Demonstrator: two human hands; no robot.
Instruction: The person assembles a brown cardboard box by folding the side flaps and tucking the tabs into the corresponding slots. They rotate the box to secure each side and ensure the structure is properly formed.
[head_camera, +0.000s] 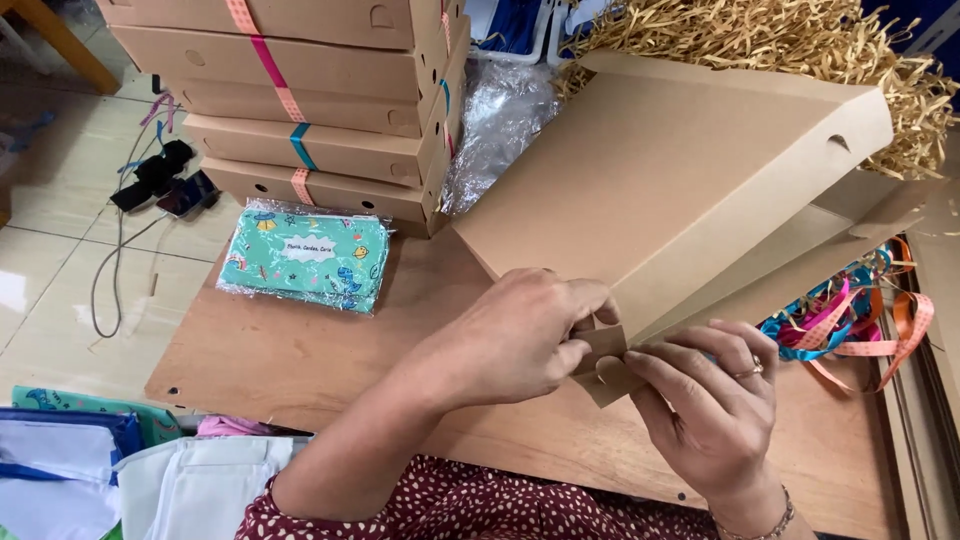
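Hands: both meet at the near corner of a flat kraft cardboard box (670, 190), centre of the frame; lid side tilts up toward the upper right, likely so the corner flap is easy to get at
Left hand (520, 335): fingers curled together, thumb and forefinger pinched on the small corner flap (603, 345); looks like it's steadying the flap
Right hand (715, 405): fingers close together, tips pressed on the same flap from the right; ring on one finger, bracelet at the wrist
Box spot: rests on a brown board (300, 360) on the floor, right in front of the person; handy work surface, I'd guess
Stack: finished-looking boxes tied with ribbon (320, 100), upper left, kept out of the way
Pouch: green printed fabric pack in clear wrap (305, 257), left of centre, within reach
Ribbons: loose coloured ribbon tangle (850, 320), right edge
Filler: gold paper shred (780, 40), top right
Cables: dark gadgets with cords (160, 180), far left on the tiles
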